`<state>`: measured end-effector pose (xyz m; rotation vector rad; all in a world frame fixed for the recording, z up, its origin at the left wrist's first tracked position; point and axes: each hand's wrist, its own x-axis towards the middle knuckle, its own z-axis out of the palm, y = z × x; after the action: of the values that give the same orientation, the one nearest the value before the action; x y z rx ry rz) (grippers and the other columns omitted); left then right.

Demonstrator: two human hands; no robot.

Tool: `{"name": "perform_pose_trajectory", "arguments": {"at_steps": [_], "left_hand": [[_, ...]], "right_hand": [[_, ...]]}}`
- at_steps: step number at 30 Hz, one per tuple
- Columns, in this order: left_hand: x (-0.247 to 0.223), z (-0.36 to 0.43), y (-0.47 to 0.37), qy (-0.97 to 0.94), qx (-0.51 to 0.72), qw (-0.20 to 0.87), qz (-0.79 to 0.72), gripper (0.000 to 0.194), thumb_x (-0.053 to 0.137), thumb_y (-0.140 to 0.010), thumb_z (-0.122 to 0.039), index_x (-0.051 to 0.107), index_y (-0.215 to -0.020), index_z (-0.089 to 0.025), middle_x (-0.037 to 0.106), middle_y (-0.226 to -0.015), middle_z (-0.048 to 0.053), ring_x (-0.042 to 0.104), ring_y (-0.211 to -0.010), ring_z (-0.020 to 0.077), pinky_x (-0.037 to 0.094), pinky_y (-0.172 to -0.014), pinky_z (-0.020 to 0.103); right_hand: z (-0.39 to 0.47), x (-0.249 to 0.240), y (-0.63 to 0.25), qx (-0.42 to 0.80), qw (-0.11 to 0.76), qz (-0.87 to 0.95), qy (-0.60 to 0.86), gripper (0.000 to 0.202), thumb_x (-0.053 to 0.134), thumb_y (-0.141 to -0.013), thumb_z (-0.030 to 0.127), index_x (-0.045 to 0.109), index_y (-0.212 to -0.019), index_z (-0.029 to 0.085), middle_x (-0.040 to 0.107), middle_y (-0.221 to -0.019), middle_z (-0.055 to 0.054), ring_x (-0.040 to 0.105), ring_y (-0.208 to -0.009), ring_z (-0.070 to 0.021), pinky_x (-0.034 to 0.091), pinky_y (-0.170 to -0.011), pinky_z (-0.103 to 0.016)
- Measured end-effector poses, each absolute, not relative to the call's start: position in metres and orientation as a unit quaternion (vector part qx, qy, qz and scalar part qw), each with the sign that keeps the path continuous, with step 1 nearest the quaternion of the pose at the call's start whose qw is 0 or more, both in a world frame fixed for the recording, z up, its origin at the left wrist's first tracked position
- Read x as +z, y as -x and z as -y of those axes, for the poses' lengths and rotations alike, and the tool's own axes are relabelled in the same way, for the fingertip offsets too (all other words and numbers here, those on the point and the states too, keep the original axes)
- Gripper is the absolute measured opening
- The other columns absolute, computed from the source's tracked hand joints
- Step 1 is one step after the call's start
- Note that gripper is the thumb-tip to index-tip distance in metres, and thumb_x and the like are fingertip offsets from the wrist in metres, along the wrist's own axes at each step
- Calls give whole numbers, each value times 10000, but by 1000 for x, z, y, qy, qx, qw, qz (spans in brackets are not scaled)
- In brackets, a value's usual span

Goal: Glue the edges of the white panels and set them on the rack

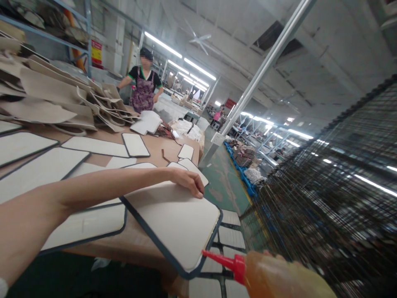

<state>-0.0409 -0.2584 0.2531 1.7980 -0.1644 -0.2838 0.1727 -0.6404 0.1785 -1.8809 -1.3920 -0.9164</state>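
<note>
A white panel with a dark blue border lies tilted over the table's near corner. My left hand reaches across it, its fingers closed on the panel's far edge. My right hand, mostly hidden behind a glue bottle, is wrapped round that bottle. The bottle is translucent with amber liquid and has a red nozzle. Its tip points left and meets the panel's border near the lower right corner. A thin yellowish line shows along the panel's right edge.
More bordered white panels cover the brown table. Beige cut pieces are heaped at the left. Small panels lie below the table's right corner. A wire mesh rack stands at the right. A person in an apron stands behind the table.
</note>
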Motion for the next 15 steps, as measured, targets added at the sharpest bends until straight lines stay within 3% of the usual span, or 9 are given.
{"name": "perform_pose_trajectory", "arguments": {"at_steps": [2,4,7,11,15], "left_hand": [[254,255,44,-778,-120,614,65,263,673,-673,-399,631,-647,-140,563,-606,-7,471,-542,96,366,-474,165],[254,252,46,-777,-114,617,57,264,673,-674,-391,607,-616,-141,538,-567,-14,452,-504,87,350,-451,165],[252,247,48,-772,-104,626,41,275,690,-651,-387,589,-580,-141,532,-546,-14,451,-484,88,339,-438,171],[250,241,49,-767,-100,633,29,269,700,-632,-395,617,-600,-141,557,-544,-11,471,-481,98,352,-447,182],[248,234,51,-767,-86,636,13,275,707,-619,-398,627,-615,-135,570,-551,-10,481,-486,100,355,-443,182]], "right_hand": [[637,180,-179,-365,269,571,685,345,564,-602,499,680,-876,324,647,-836,-63,572,-603,-304,473,-646,-611],[634,182,-183,-387,204,624,647,371,524,-641,485,658,-951,332,644,-831,-62,567,-585,-285,505,-518,-523],[631,189,-184,-383,175,647,635,408,573,-618,467,638,-1001,341,637,-805,-63,552,-575,-287,494,-538,-554],[621,202,-170,-318,272,611,672,336,682,-540,468,674,-853,346,624,-744,-45,527,-549,-284,404,-723,-673],[596,204,-124,-272,413,553,670,374,636,-703,508,620,-911,198,594,-776,-42,558,-725,-216,450,-798,-514]]}}
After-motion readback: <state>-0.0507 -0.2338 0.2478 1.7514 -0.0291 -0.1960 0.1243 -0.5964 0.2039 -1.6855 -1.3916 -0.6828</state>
